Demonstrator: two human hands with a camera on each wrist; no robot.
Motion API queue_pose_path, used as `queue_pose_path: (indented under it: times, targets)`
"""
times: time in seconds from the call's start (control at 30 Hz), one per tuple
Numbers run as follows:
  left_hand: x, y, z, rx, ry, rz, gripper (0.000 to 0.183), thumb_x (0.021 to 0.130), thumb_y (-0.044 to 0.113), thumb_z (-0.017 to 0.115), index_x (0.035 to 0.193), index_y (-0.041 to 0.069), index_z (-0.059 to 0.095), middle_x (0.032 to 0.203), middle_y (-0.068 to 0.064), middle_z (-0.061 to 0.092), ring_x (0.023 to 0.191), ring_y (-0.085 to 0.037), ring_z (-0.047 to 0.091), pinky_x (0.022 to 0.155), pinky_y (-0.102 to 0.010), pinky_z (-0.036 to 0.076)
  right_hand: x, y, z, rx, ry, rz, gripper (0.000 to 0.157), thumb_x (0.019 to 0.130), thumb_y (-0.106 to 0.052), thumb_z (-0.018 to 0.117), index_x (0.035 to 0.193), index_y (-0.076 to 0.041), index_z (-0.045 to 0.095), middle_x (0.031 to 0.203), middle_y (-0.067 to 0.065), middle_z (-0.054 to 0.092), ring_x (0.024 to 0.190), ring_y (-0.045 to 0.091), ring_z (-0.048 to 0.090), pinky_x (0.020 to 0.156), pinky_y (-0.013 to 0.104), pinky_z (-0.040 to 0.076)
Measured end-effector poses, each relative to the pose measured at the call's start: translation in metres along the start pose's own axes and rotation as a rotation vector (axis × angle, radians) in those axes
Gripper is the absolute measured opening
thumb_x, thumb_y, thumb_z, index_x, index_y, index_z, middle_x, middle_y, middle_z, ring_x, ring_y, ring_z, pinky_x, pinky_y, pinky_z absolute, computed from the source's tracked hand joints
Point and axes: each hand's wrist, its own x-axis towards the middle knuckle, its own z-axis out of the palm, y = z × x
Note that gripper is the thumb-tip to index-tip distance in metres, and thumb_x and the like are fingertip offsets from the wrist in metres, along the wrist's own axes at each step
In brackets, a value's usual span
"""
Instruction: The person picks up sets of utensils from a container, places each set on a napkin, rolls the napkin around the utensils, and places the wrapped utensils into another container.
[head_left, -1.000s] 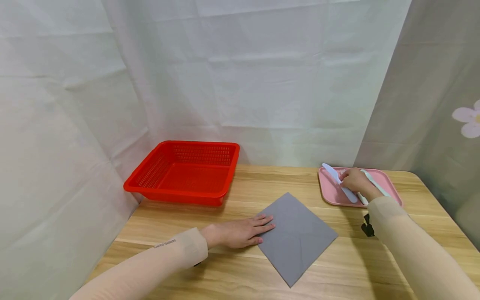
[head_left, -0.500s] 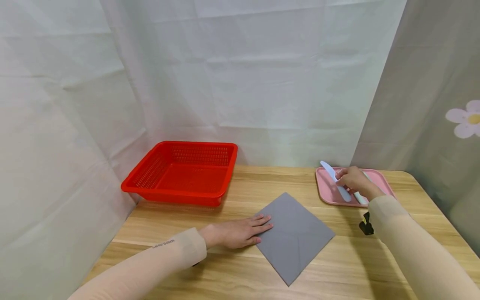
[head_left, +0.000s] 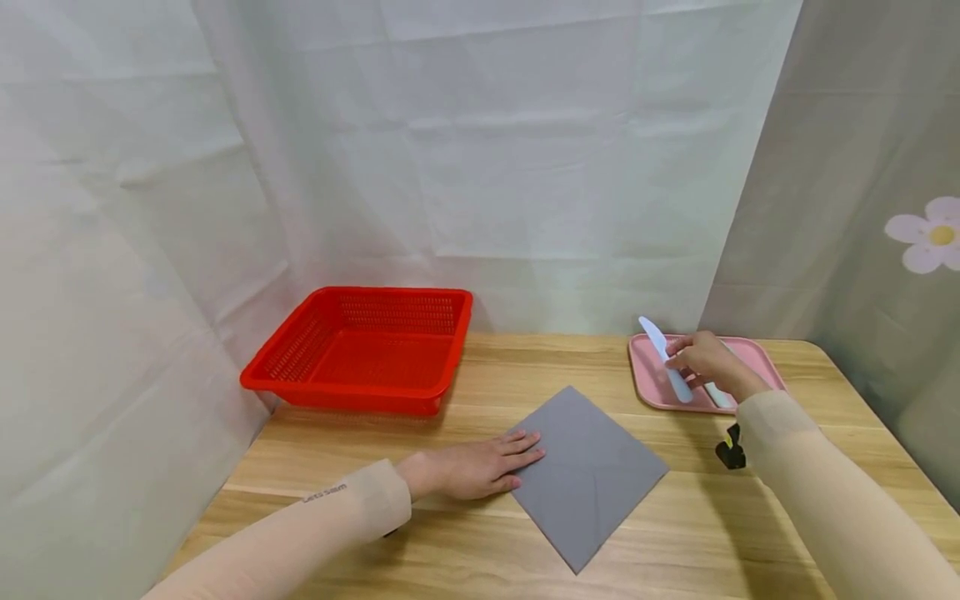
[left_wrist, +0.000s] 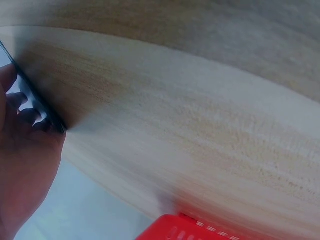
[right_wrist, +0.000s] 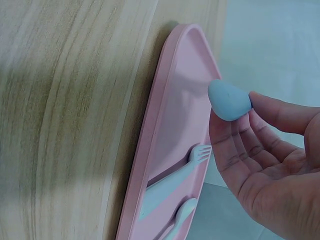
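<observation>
My right hand (head_left: 711, 363) pinches a pale blue plastic knife (head_left: 680, 386) between thumb and fingers, over the pink tray (head_left: 648, 372). In the right wrist view the knife's rounded handle end (right_wrist: 227, 100) points at the camera. A fork (right_wrist: 170, 187) and what looks like a spoon (right_wrist: 184, 211), both pale, lie on the tray below that hand. My left hand (head_left: 480, 467) rests with its fingers spread on the left corner of a grey square cloth (head_left: 592, 475), laid out like a diamond on the table. The left wrist view catches this hand (left_wrist: 30, 155) at the cloth's dark edge.
A red plastic basket (head_left: 382, 398) with slotted walls stands at the back left of the wooden table (head_left: 547, 358). White fabric (head_left: 525, 167) hangs behind the table and along its left side. On the right, a grey curtain (head_left: 840, 208) carries a pink flower.
My right hand has lifted the knife a little off the tray and drawn it slightly left, away from the other cutlery. The left hand stays on the cloth.
</observation>
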Motion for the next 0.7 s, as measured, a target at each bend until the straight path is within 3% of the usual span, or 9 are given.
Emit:
queue_pose_path:
  times: [0.43,0.7]
  targets:
    - [-0.0009,-0.0005,-0.0021,-0.016,0.003,0.014,0.058,0.114,0.030,0.043,0.167,0.012,0.024,0.174,-0.011,0.016,0.160,-0.030,0.015,0.127,-0.036,0.020,-0.0010,-0.0011,-0.0010,0.055,-0.020,-0.007,0.033,0.100,-0.004,0.059,0.125,0.015,0.049,0.091,0.008,0.063,0.079,0.019,0.065,0.072,0.037,0.062]
    - [-0.0002,-0.0013,-0.0026,-0.034,-0.012,0.003,0.059,0.114,0.030,0.043,0.167,0.013,0.024,0.174,-0.010,0.014,0.160,-0.029,0.013,0.127,-0.037,0.018,0.0008,-0.0051,-0.0003,0.097,-0.042,0.005,0.040,0.102,-0.005,0.059,0.133,0.017,0.046,0.094,0.009,0.065,0.082,0.020,0.066,0.075,0.038,0.063]
